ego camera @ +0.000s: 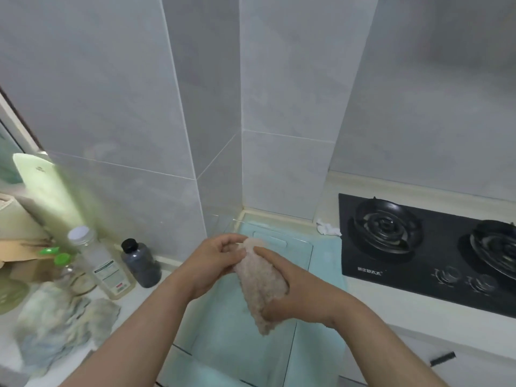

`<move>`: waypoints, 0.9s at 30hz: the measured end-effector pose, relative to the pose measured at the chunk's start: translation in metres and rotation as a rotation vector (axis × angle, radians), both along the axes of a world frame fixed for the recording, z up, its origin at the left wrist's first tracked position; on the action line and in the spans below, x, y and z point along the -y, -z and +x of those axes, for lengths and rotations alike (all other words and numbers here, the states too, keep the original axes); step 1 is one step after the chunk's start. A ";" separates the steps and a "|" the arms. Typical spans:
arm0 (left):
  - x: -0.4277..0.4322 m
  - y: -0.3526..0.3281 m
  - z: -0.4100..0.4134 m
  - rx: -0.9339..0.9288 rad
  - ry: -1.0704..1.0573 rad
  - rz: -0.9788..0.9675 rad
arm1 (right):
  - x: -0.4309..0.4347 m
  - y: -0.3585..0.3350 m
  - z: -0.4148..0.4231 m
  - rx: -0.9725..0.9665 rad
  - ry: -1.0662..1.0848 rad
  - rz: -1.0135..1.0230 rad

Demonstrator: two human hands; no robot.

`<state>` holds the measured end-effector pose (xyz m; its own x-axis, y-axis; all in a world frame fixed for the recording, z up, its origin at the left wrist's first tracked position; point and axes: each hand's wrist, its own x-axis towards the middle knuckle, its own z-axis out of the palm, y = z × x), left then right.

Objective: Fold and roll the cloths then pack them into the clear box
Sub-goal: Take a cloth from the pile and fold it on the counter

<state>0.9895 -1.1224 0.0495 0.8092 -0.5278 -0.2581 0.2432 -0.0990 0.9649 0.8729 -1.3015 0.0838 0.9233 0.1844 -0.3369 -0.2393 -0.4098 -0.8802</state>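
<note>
Head view, left hand (215, 263) and right hand (296, 294) gripping rolled cloth (259, 286) above clear box (290, 247)

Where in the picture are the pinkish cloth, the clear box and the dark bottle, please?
pinkish cloth (261, 289): head view, middle of its fabric.
clear box (217, 331): head view, bare floor left of the cloth.
dark bottle (142, 268): head view, its body.

Print on stove (427, 255) and bottle (102, 263) label — too blurred to read.

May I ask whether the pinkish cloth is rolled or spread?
Rolled: the pinkish cloth is a compact bundle gripped between left hand and right hand.
</note>
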 end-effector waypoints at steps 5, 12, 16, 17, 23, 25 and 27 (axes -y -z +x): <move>0.000 0.024 0.027 0.032 -0.134 0.084 | -0.002 0.021 0.032 -0.041 0.092 -0.044; -0.066 0.060 0.044 0.423 -0.179 0.477 | -0.034 0.101 0.080 -0.194 0.265 -0.404; -0.085 0.101 0.055 -0.062 -0.168 0.377 | -0.059 0.159 0.103 -0.263 0.363 -0.571; -0.089 0.110 0.057 -0.231 -0.108 0.354 | -0.064 0.169 0.108 -0.262 0.393 -0.590; -0.099 0.134 0.051 -0.492 -0.005 0.250 | -0.088 0.198 0.144 -0.167 0.470 -0.590; -0.098 0.137 0.050 -0.492 -0.014 0.246 | -0.090 0.204 0.155 -0.192 0.460 -0.519; -0.100 0.137 0.051 -0.496 -0.003 0.265 | -0.090 0.208 0.160 -0.212 0.396 -0.409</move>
